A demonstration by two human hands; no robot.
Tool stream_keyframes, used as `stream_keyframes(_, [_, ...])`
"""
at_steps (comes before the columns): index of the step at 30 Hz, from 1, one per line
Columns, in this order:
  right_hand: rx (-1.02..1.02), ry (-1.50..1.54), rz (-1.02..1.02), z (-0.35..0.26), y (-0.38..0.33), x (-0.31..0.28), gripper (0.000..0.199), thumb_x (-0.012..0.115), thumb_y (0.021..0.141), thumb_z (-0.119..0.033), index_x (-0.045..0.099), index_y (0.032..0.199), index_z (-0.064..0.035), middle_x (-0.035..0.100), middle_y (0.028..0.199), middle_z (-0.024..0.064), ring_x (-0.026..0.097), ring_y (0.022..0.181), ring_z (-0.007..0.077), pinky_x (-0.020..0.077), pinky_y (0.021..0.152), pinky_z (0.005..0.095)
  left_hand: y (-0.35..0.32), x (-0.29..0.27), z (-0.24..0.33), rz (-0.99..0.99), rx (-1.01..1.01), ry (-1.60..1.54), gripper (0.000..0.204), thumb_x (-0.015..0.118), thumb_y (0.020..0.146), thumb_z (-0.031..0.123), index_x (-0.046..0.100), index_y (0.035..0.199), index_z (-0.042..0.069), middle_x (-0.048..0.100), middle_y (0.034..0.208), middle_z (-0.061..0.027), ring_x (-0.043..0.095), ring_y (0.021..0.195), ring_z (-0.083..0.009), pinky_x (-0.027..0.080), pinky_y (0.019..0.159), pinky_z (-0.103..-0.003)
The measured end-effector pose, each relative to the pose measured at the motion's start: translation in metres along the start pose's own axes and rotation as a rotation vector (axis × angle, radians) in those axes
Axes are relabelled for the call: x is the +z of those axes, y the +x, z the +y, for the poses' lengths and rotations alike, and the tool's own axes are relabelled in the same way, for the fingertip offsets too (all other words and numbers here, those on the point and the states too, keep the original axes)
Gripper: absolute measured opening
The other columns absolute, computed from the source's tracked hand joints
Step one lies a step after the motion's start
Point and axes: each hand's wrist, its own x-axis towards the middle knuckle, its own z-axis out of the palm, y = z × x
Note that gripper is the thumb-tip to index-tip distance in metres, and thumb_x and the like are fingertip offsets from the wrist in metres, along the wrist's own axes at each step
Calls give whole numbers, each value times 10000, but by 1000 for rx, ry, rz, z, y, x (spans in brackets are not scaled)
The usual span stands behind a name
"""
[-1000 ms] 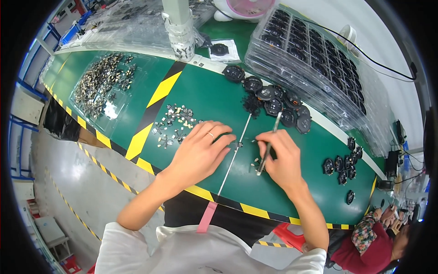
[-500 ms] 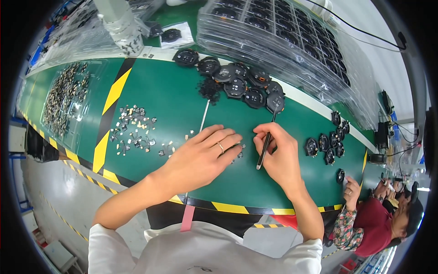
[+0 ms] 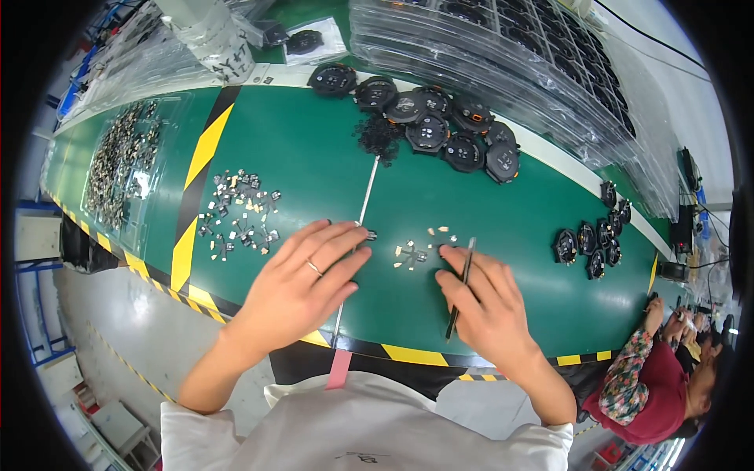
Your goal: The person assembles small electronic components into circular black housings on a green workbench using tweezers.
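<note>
While the left hand [image 3: 302, 279] lies flat and open on the green surface [image 3: 314, 149], its fingertips touch a small dark part [image 3: 371, 234]. The right hand [image 3: 487, 302] grips black tweezers [image 3: 460, 286] beside scattered small metal parts [image 3: 420, 247].

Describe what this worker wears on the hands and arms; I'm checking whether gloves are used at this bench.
No gloves: both hands are bare. The left hand has a thin ring on one finger. The right hand shows no ring or watch. Both forearms are bare up to short white sleeves of a white shirt; no wrist strap or cable shows on either arm.
</note>
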Motion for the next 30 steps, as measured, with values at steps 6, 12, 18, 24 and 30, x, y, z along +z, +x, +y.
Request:
stream_keyframes(6, [216, 161, 82, -3, 9, -1, 321, 721, 799, 114, 684, 1091, -15, 712, 1162, 144, 662, 1037, 370, 540, 873, 439, 1, 8, 12, -2, 24, -14, 494, 785, 786, 106, 683, 1261, 22, 599, 1384, -108, 578, 1272, -320, 502, 1063, -482])
stream_keyframes(12, [215, 240, 129, 10, 31, -17, 272, 670, 913, 59, 666, 1177, -7, 725, 1083, 157, 661, 971, 335, 532, 856, 403, 12, -2, 6, 23, 22, -79, 454, 784, 806, 109, 699, 1248, 51, 611, 1360, -93, 596, 1222, -313, 506, 1007, -451])
stream_keyframes(18, [264, 385, 69, 24, 53, -27, 287, 585, 1027, -75, 675, 1287, 7, 709, 936, 135, 640, 837, 226, 519, 790, 350, 83, -22, -61, 290, 71, -134, 234, 714, 882, 13, 719, 1114, 45, 687, 1184, -105, 653, 1076, -300, 527, 936, -405])
stream_keyframes(24, [449, 908, 69, 39, 89, 4, 245, 573, 1063, -79, 687, 1202, 88, 744, 951, 151, 698, 849, 197, 567, 793, 317, 107, -6, -89, 599, -53, -272, 159, 632, 909, -91, 706, 1011, 6, 715, 984, -102, 697, 887, -247, 552, 829, -339])
stream_keyframes(30, [545, 989, 164, 53, 103, 29, 233, 605, 1060, -108, 689, 1095, 107, 752, 906, 202, 750, 798, 236, 618, 745, 335, 94, 3, -83, 569, -28, -273, 185, 640, 863, -133, 693, 970, 8, 707, 953, -101, 694, 875, -244, 549, 774, -324])
